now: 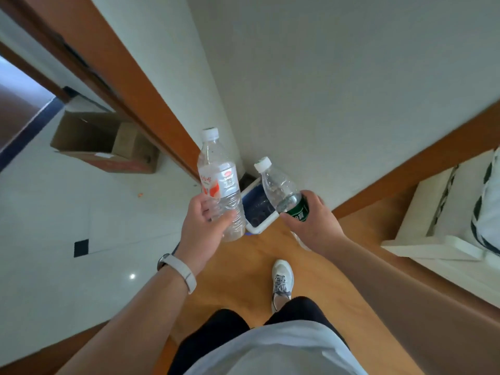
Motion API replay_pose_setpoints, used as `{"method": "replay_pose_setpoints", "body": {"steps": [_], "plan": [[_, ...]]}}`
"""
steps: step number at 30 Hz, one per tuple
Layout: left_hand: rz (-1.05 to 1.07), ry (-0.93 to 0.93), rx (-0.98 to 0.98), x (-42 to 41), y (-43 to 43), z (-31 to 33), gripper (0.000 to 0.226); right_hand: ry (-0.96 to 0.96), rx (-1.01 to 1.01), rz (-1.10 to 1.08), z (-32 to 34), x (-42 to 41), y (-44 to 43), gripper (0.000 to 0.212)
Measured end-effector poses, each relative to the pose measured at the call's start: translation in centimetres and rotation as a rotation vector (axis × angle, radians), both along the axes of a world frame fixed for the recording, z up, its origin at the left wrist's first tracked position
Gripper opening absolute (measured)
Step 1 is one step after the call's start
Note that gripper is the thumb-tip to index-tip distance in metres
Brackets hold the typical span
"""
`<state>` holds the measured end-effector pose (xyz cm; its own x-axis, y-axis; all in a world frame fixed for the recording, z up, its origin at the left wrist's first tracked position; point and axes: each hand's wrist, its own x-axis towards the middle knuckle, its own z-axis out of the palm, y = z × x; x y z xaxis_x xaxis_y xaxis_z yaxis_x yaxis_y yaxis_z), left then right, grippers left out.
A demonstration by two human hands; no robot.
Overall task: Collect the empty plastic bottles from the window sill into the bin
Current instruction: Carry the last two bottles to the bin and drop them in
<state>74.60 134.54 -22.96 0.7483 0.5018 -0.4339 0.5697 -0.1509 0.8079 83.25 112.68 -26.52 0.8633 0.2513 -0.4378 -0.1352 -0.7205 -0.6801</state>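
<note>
- Clearly midway, head view: left hand (201, 228) grips a red-labelled bottle (220, 185); right hand (311, 220) clasps a green-labelled bottle (282, 190).
- Just beyond and between both hands stands the bin (261, 224); dropping both bottles remains, sill unseen.

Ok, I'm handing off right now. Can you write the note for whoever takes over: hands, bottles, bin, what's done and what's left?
Left hand: shut on the red-label bottle, cap on, looks empty.
Right hand: shut on the green-label bottle, cap on, looks empty.
Bin: white rim, blue inside, on the floor in the corner by the wall, partly hidden behind both bottles. Its contents can't be made out.
Done: two bottles picked up and carried to just above the bin.
Left: drop both into the bin. The window sill is out of view, so check it for more bottles.
</note>
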Motion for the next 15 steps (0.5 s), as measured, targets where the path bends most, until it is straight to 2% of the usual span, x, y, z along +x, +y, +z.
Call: {"method": "replay_pose_setpoints", "body": {"steps": [7,11,15], "plan": [[-0.139,0.061,-0.025,5.3,4.2,-4.4,0.072,0.094,-0.010,-0.182,-3.3,1.5,3.5,0.063],[-0.264,0.108,-0.037,7.8,7.4,-10.4,0.072,0.126,-0.031,-0.278,-7.7,1.5,6.5,0.053],[-0.385,0.169,-0.054,10.1,10.5,-18.0,0.063,0.120,-0.052,-0.418,-13.5,0.9,9.8,0.056]]}}
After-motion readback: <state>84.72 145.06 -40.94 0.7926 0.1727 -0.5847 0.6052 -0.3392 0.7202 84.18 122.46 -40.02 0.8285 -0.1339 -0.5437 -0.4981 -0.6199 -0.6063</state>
